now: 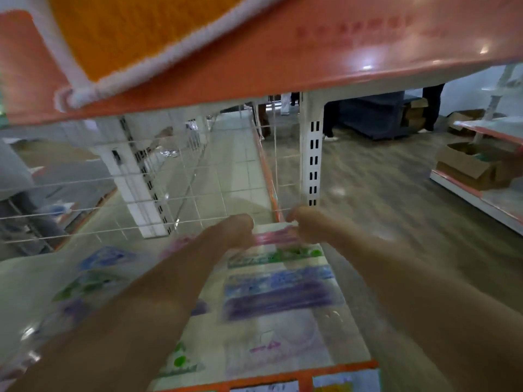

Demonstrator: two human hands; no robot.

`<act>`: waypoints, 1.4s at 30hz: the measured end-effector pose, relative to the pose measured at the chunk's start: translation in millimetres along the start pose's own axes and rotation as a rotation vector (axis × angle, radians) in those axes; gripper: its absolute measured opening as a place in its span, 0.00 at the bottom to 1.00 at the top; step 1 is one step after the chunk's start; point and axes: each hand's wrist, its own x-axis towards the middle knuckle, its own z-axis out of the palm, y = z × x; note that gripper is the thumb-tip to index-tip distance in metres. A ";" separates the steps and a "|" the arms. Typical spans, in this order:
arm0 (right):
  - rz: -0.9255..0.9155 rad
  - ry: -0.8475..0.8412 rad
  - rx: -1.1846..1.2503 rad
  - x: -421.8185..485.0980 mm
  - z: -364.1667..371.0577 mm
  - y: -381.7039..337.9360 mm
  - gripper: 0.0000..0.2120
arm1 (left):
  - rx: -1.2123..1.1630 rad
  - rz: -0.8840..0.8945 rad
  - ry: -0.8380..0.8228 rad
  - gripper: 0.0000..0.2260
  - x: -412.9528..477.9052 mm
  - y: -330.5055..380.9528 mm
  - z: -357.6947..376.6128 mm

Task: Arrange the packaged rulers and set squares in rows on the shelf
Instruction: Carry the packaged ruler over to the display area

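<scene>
Shelf: you have two rows of packs laid from 6 to 12, with room left toward 12. Roughly half done, I judge.
Right row: overlapped packs from the front edge up to your hands.
Left row: at 9, looser, blurred.
Pink pack: at the 12 end of the right row, between your hands.
Left hand: arm stretched toward 12, at the pack's left end. Grip lost in blur.
Right hand: at the pack's right end. Fingers hidden, so I cannot tell the grip.

I see glossy clear plastic on the ruler packs, a shiny orange upper shelf, a fuzzy cloth mat and a matt cardboard box.
</scene>
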 end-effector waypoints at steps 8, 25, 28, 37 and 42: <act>-0.030 -0.054 -0.038 23.1 10.5 2.9 0.19 | 0.031 -0.069 -0.048 0.11 21.7 -1.7 3.5; -0.021 -0.186 -0.011 35.2 9.0 8.9 0.20 | -0.012 -0.055 -0.174 0.14 25.9 -2.9 1.2; -0.028 -0.179 -0.043 36.9 10.5 6.5 0.19 | -0.024 -0.060 -0.176 0.15 28.7 -4.0 2.5; -0.018 -0.166 -0.084 37.8 4.9 -0.5 0.18 | 0.036 -0.032 -0.149 0.10 30.6 -0.3 4.7; -0.026 -0.130 -0.113 41.2 8.6 0.8 0.18 | 0.073 -0.022 -0.147 0.09 31.0 0.1 0.7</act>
